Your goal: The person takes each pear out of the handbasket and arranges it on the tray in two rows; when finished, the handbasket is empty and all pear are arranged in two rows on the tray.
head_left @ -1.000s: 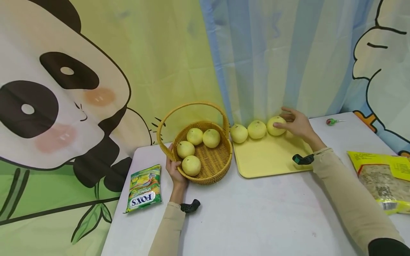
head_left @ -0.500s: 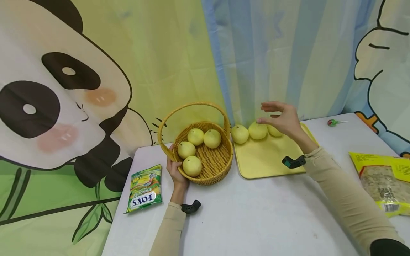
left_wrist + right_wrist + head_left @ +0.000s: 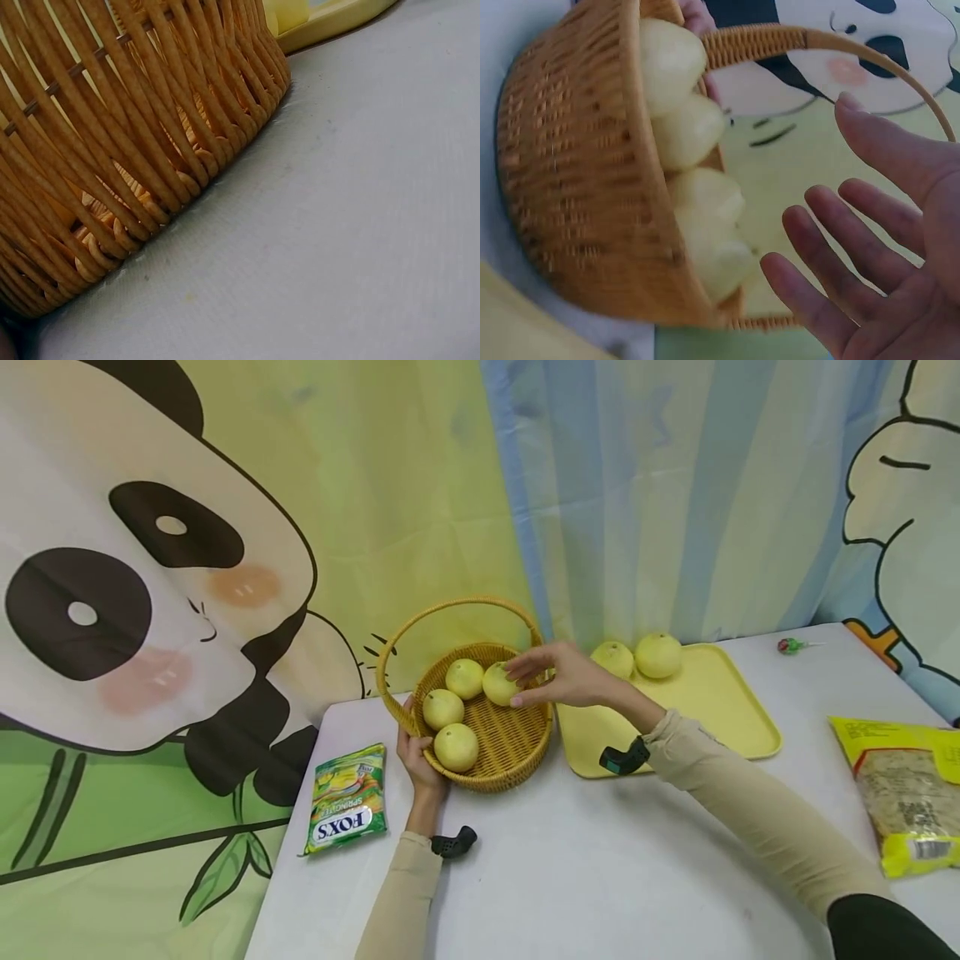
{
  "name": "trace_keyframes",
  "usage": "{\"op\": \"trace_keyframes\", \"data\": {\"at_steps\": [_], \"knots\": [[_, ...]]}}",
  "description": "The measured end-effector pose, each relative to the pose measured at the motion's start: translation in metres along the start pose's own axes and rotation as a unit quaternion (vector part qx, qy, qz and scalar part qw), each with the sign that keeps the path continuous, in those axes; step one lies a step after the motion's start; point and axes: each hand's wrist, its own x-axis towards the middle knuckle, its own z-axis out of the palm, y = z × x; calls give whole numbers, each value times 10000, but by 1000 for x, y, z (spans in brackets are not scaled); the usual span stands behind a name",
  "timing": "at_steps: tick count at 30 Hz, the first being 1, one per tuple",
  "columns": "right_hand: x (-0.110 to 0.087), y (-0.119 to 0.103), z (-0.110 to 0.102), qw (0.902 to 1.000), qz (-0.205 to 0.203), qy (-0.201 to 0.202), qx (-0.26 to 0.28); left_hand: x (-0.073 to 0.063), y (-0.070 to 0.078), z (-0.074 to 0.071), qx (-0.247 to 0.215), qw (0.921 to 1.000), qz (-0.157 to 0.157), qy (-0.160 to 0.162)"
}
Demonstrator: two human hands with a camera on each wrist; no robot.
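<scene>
A woven wicker basket (image 3: 517, 764) with a tall hoop handle stands on the table, and several round pale-yellow pears (image 3: 456, 747) lie inside it. My left hand (image 3: 415, 756) grips the basket's left side by the foot of the handle. Over the basket's right rim reaches my right hand (image 3: 562, 675), overlapping one pear in the head view. The right wrist view shows its fingers (image 3: 829, 251) spread beside the basket, with nothing held. Two more pears (image 3: 658, 656) show along the back of a yellow tray (image 3: 720, 710); the right hand hides the tray's back left corner.
A green candy bag (image 3: 347, 797) lies left of the basket. At the right are a yellow bag of flaky food (image 3: 903, 802) and a small lollipop (image 3: 791, 646). A printed curtain (image 3: 637, 502) hangs close behind the white table (image 3: 600, 868).
My right hand has left the rightmost pear on the tray and moved leftward past the others to the basket's right rim. The left hand stays on the basket.
</scene>
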Motion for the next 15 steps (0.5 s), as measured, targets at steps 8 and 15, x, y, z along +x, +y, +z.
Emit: {"op": "trace_keyframes", "data": {"at_steps": [8, 15], "knots": [[39, -3, 37, 9943, 273, -1028, -54, 2, 1, 1, -79, 9999, 54, -84], [64, 4, 62, 9901, 427, -1312, 249, 1, 1, 0, 5, 10000, 16, -60]]}}
